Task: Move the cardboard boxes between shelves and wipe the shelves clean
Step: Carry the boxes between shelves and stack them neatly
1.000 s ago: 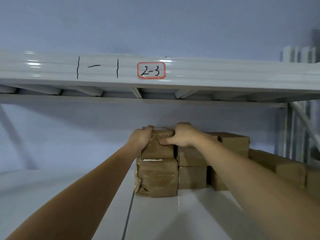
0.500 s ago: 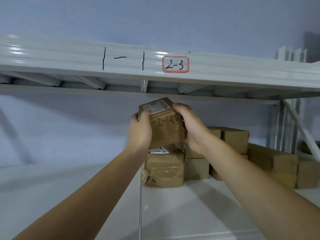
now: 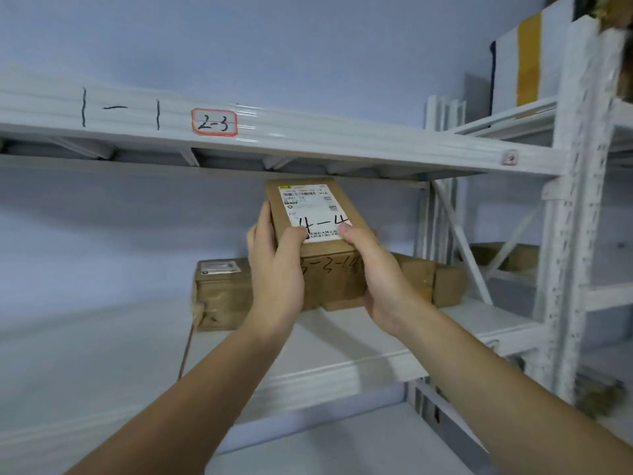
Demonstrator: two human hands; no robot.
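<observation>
White metal shelf (image 3: 342,368), gripped cardboard box (image 3: 318,234)

Soft, cool indoor light, sharp in the middle and smeared at the right edge

The light is even and bluish, with pale streaks of glare along the front of the upper shelf beam (image 3: 308,132). A dim band of shadow lies under that beam on the wall (image 3: 102,234). The label (image 3: 313,209) on the held box (image 3: 318,234) is readable, though its small print is soft. The upright post (image 3: 582,200) at the right is blurred, and straight lines bow toward the edges.
</observation>
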